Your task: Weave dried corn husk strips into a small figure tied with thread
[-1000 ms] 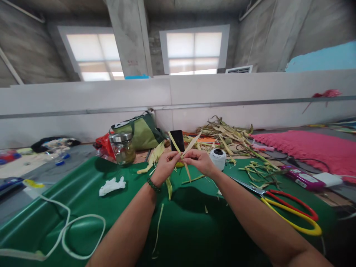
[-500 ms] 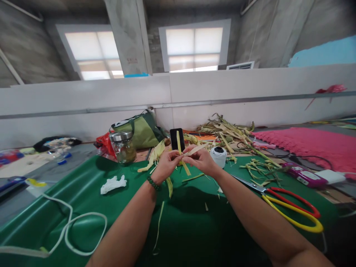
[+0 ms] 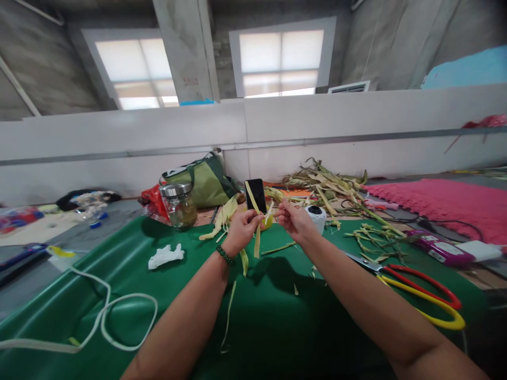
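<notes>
My left hand (image 3: pixel 242 229) is closed on a bundle of pale yellow-green leaf strips (image 3: pixel 257 244), held above the green sheet (image 3: pixel 119 274). One strip sticks up from the fist and others hang below it. My right hand (image 3: pixel 292 219) pinches a thin strip that runs across to the left hand. A bead bracelet (image 3: pixel 224 255) circles my left wrist. A white spool of thread (image 3: pixel 317 215) stands just behind the right hand.
Red-and-yellow scissors (image 3: pixel 420 295) lie at the right. A heap of dried leaves (image 3: pixel 332 187) sits at the back, with a black phone (image 3: pixel 256 195), glass jar (image 3: pixel 180 206) and green bag (image 3: pixel 202 182). A white cord (image 3: pixel 106 316) loops at the left; crumpled tissue (image 3: pixel 165 255) lies nearby.
My hands have drawn a little apart, the right pulling a thin strip away to the right. The upright strip in the left hand has tilted. The view has shifted slightly.
</notes>
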Available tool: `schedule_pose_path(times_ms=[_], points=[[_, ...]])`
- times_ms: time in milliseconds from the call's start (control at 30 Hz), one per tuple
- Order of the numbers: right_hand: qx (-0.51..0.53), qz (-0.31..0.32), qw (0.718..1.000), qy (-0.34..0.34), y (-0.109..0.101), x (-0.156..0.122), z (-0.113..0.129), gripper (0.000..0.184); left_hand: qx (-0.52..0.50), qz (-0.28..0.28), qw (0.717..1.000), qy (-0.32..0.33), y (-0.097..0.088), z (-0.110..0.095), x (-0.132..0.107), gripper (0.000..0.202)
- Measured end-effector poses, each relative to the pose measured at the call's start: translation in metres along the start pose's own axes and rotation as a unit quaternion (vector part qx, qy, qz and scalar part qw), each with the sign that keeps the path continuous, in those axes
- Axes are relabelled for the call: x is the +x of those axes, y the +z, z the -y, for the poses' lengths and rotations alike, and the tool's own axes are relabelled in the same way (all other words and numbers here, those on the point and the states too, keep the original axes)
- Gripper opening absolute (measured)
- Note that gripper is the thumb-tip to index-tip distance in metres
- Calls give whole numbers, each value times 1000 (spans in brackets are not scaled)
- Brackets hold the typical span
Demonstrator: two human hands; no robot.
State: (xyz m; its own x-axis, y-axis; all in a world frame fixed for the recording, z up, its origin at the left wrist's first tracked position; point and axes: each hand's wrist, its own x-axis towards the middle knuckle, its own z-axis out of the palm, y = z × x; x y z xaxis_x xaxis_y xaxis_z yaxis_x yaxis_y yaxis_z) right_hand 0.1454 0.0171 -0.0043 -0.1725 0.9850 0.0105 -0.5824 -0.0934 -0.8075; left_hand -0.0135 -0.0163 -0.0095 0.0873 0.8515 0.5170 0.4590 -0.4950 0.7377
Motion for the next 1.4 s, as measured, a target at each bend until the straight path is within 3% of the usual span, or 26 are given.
schedule_pose_path(times_ms=[100,200,267,333,400,467,500,567,633,667,733,833,933,1067,1167,1300,1400], points=[[49,-71,995,-46,-12,10,16,31,11,-7,999,-33,-5,6,4,25],[-30,-109,966,-234,-19,11,22,22,-9,20,998,-63,-7,12,7,20],[-194,-58,902,-380,-19,6,18,13,-34,57,996,-65,-6,14,7,14],[-402,50,800,-443,-16,-1,9,9,-68,94,992,-51,-4,14,6,12],[-554,151,707,-414,-13,-5,1,3,-101,117,987,-38,-2,12,4,18],[-618,187,669,-368,-14,-5,-3,9,-109,114,987,-35,-3,9,2,26],[-628,184,668,-355,-15,-4,-3,13,-97,86,991,-30,-3,7,1,30],[-625,160,680,-350,-18,-1,-1,15,-33,-28,999,-7,-6,3,-1,28],[-609,139,695,-358,-20,1,1,15,57,-153,986,21,-7,1,-2,14],[-596,133,706,-359,-20,2,2,15,98,-176,979,24,-7,1,-3,18],[-561,124,741,-347,-20,3,2,16,154,-128,980,11,-5,3,-4,36],[-489,97,815,-295,-19,5,0,18,203,-39,978,14,4,6,-5,31],[-434,76,861,-255,-16,5,-1,18,205,-63,976,46,10,4,-6,27],[-406,126,875,-231,-11,0,-4,23,54,-38,997,26,12,-1,-6,39],[-394,157,876,-231,-9,-2,-7,29,-33,5,999,7,11,-2,-4,25],[-406,112,872,-250,-11,3,-8,40,-66,26,997,-15,9,-2,-4,25],[-374,116,891,-229,-11,5,-7,41,-60,63,996,-27,8,-3,-5,31]])
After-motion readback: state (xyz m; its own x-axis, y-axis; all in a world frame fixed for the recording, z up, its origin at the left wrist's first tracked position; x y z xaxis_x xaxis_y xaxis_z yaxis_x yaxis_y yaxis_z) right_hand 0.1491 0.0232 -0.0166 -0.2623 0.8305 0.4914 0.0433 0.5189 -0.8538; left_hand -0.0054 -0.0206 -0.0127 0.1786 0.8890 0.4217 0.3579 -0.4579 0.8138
